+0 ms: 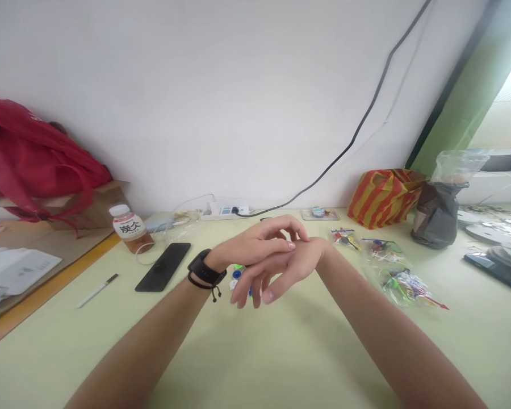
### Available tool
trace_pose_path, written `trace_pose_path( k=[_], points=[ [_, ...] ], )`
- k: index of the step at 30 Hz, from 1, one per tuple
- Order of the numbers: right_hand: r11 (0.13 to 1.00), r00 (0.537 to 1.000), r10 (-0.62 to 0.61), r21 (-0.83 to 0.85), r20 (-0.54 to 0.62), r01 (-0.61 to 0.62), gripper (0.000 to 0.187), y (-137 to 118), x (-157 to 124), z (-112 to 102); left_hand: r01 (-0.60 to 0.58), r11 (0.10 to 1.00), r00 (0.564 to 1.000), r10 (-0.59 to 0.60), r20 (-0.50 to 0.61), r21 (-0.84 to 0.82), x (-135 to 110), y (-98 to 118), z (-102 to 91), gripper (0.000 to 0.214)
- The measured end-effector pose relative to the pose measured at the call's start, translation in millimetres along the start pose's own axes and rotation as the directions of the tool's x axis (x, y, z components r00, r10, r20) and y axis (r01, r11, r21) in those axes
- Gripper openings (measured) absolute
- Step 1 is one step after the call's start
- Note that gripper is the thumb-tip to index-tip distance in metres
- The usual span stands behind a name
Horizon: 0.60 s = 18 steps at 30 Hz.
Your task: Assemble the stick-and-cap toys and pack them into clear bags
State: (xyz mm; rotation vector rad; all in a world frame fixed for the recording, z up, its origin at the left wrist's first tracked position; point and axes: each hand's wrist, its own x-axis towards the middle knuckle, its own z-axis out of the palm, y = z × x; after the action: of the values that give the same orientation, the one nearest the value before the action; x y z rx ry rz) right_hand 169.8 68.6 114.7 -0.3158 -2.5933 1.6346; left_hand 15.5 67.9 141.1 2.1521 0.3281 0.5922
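My left hand [259, 241], with a black watch [206, 267] and a dark cord on its wrist, lies across the back of my right hand [287, 270]. Its bent fingertips touch the skin near the right wrist, with a gap between thumb and forefinger. Loosely hanging and spread are the fingers of the right hand, which holds nothing. Behind them, partly hidden, small plastic pieces lie on the table, among them a blue round piece [237, 274] and a white piece [233, 283].
Left are a phone [163, 267], a pen [97, 291], a drink bottle [132, 230] and a red bag [38, 153]. A power strip [225, 210] stands by the wall. Right are plastic bags of coloured parts [409, 287], a striped bag [385, 196] and a dark bag [438, 216].
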Motion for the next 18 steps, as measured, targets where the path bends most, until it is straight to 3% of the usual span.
trace_pose_path(
  k=[1,3,5,6,7,8,10,11,12,14,18],
  points=[
    [0.997,0.996,-0.023,0.079,0.090,0.016,0.047,2,-7,-6,0.009,1.000,1.000,-0.009,-0.006,0.011,-2,-2,-5.6,0.019],
    [0.992,0.997,-0.010,0.126,0.079,0.000,0.051,7,-29,-22,0.048,0.996,0.998,-0.046,-0.038,0.073,-7,-7,-19.1,0.015],
    [0.991,0.984,0.113,0.090,-0.141,-0.101,0.048,17,-62,-38,0.135,0.976,0.985,-0.112,-0.135,0.173,-14,-10,-33.4,0.019],
    [0.979,0.932,0.203,0.068,-0.300,-0.191,0.048,24,-80,-45,0.179,0.958,0.972,-0.136,-0.192,0.224,-17,-12,-40.2,0.022],
    [0.950,0.833,0.297,0.059,-0.467,-0.306,0.048,34,-99,-52,0.214,0.940,0.960,-0.152,-0.237,0.264,-20,-13,-46.5,0.025],
    [0.896,0.682,0.387,0.080,-0.621,-0.436,0.049,45,-116,-58,0.247,0.923,0.950,-0.171,-0.261,0.296,-23,-15,-52.2,0.026],
    [0.703,0.303,0.454,0.128,-0.838,-0.700,0.048,70,-145,-66,0.306,0.890,0.938,-0.220,-0.269,0.338,-28,-20,-61.3,0.028],
    [0.561,0.174,0.450,0.126,-0.876,-0.818,0.048,83,-156,-69,0.332,0.874,0.933,-0.249,-0.259,0.354,-30,-23,-64.6,0.029],
    [0.497,0.123,0.454,0.137,-0.882,-0.857,0.049,95,-166,-71,0.352,0.858,0.930,-0.276,-0.243,0.373,-32,-26,-66.9,0.030],
    [0.448,0.121,0.483,0.125,-0.867,-0.885,0.048,113,-177,-72,0.367,0.833,0.930,-0.312,-0.196,0.413,-34,-34,-68.7,0.031],
    [0.490,0.286,0.544,0.022,-0.789,-0.871,0.039,120,-178,-68,0.336,0.814,0.938,-0.337,-0.086,0.474,-33,-50,-63.9,0.029]
  ],
)
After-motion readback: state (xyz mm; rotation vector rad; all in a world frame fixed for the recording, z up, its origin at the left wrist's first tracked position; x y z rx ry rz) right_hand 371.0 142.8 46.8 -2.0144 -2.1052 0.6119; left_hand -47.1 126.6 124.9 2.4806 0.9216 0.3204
